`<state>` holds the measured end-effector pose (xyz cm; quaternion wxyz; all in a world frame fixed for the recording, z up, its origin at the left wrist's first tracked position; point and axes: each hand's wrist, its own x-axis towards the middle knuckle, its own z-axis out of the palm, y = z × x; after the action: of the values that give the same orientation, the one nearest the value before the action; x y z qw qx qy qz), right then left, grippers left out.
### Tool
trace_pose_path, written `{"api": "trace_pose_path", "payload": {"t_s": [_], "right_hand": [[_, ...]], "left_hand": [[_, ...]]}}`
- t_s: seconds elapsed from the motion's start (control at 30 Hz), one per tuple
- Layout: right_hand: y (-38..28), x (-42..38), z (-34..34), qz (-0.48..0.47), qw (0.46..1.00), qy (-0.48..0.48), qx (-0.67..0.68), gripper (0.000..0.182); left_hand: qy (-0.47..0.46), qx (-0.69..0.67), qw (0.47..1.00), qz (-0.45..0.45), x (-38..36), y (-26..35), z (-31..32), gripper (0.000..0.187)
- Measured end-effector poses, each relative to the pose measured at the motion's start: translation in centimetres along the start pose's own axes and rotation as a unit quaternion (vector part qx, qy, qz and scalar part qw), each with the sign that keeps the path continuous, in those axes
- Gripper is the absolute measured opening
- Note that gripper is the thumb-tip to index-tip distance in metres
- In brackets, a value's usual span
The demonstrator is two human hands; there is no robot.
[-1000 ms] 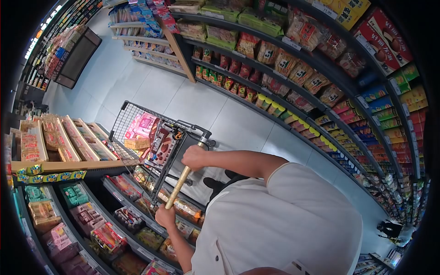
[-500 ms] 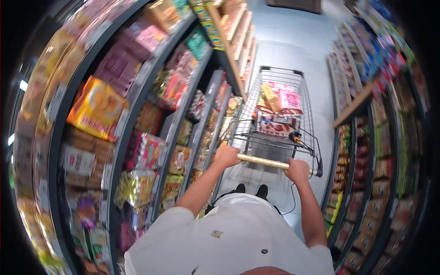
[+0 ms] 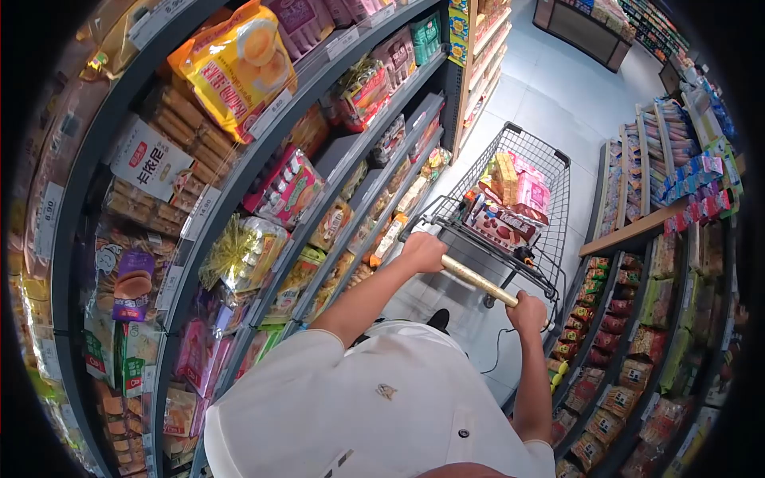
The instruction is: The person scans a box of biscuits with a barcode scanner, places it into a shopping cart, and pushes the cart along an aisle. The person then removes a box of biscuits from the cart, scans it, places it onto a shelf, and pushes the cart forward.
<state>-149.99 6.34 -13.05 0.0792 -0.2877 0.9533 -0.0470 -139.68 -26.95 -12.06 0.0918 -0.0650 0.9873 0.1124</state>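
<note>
A wire shopping cart (image 3: pixel 550 169) stands in front of me, its gold-coloured handle (image 3: pixel 478 281) slanting down to the right. Near the handle's left end, my left hand (image 3: pixel 425 253) is wrapped round it. My right hand (image 3: pixel 527 312) grips the same bar close to its right end. Inside the basket lie a brown snack pack (image 3: pixel 500 226), a pink package (image 3: pixel 532 190) and a tan package (image 3: pixel 504 177). A small dark and orange item (image 3: pixel 523 255) is at the basket's near end.
Shelves of packaged snacks line the left, with a yellow bag (image 3: pixel 239 68) on an upper one. More snack shelves (image 3: pixel 610 319) run along the right, partly edged with wood. Pale floor tiles (image 3: pixel 526 88) lie ahead, leading to a dark display stand (image 3: pixel 578 36).
The view has turned, so the cart and both hands appear farther right and the handle more slanted. The left shelves look larger and sharper. Both hands have kept hold of the handle.
</note>
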Motion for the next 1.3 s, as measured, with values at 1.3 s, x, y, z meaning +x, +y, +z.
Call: {"api": "trace_pose_path", "payload": {"t_s": [1.3], "right_hand": [[-12.8, -16.3, 5.2, 0.016, 0.997, 0.028, -0.07, 0.029]], "left_hand": [[-0.002, -0.05, 0.997, 0.052, -18.4, -6.3, 4.0, 0.019]]}}
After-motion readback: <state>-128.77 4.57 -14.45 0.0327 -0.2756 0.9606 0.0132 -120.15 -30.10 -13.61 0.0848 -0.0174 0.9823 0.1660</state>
